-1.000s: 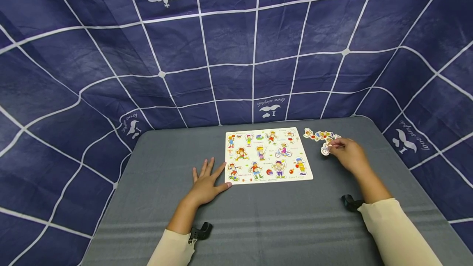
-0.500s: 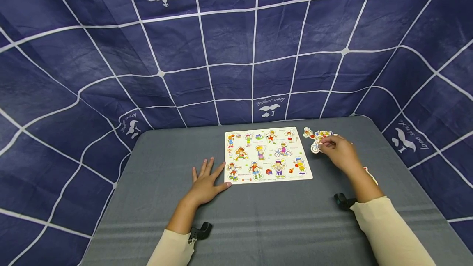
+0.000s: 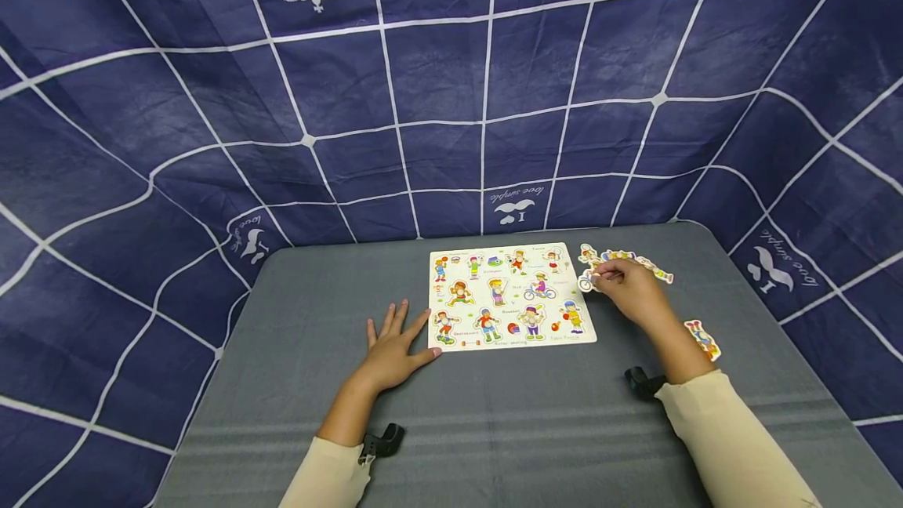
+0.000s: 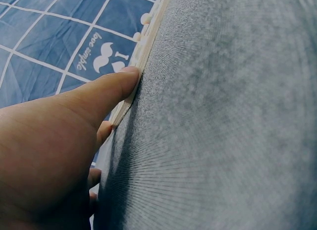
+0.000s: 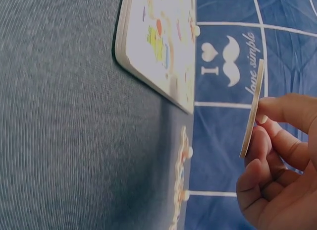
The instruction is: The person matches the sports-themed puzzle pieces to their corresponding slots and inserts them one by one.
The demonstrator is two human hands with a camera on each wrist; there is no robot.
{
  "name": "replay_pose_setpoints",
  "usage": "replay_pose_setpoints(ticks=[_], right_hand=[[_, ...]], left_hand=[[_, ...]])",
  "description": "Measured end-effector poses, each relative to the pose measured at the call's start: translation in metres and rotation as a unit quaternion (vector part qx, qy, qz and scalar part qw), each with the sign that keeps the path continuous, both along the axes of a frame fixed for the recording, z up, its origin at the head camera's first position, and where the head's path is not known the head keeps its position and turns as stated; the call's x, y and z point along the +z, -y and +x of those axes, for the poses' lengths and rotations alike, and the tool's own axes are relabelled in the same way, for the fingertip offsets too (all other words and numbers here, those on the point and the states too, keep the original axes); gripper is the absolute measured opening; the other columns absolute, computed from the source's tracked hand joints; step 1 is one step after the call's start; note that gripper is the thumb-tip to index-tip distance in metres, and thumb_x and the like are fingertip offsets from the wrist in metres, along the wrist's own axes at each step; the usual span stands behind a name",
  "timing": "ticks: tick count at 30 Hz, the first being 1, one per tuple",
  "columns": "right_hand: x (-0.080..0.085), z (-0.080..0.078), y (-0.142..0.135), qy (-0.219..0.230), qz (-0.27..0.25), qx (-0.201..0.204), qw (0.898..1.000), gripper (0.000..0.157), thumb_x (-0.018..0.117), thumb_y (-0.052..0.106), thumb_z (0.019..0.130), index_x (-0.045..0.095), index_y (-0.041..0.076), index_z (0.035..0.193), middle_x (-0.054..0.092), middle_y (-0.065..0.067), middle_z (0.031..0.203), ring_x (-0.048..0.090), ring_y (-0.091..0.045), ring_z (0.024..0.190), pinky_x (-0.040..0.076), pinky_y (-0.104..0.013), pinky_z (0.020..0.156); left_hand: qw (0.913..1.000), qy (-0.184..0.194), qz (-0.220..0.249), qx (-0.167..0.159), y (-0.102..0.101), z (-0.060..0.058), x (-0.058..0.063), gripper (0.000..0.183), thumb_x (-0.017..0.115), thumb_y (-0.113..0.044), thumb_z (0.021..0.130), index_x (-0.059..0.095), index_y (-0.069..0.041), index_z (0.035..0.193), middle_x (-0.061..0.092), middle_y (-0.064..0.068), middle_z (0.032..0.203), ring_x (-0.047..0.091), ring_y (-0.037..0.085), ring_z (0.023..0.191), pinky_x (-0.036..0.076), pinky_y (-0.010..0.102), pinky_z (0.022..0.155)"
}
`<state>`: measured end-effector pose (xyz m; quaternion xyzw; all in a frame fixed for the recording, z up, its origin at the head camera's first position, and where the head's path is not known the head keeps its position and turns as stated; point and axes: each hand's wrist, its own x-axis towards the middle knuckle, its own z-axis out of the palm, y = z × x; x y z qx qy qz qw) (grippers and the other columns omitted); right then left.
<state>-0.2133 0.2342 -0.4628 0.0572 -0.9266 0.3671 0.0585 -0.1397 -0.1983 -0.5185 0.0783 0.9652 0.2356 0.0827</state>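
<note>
Blue gridded cloth (image 3: 430, 85) fills the upper frame, above a grey table (image 3: 529, 406). Near the centre lies a picture board (image 3: 482, 292); at its lower left, the left hand (image 3: 391, 355) spreads wide, thumb touching the board. Right of centre, the right hand (image 3: 635, 292) pinches a flat piece (image 5: 251, 118).

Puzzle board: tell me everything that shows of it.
The puzzle board is a thin, pale rectangle with rounded corners and an edge that looks like wood. Its face carries colourful figures at sports, small printed words and pale rounded knobs. It lies flat on the grey cloth surface. The left hand rests at its near left corner, thumb and a finger touching it.
</note>
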Motion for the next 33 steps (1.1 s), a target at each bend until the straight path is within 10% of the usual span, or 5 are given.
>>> replay_pose_setpoints(ticks=[33], right_hand=[[-0.015,-0.024,0.054,0.036,0.020,0.086,0.995,0.009,0.069,0.011,0.088,0.070,0.003,0.093,0.067,-0.007,0.085,0.057,-0.014,0.074,0.046,-0.028,0.070]], left_hand=[[1.0000,-0.001,-0.001,0.000,0.000,0.000,0.000,0.080,0.063,-0.066,0.090,0.035,-0.035,0.158,0.010,0.014,0.171,-0.001,0.039,0.159,-0.010,0.073,0.118]])
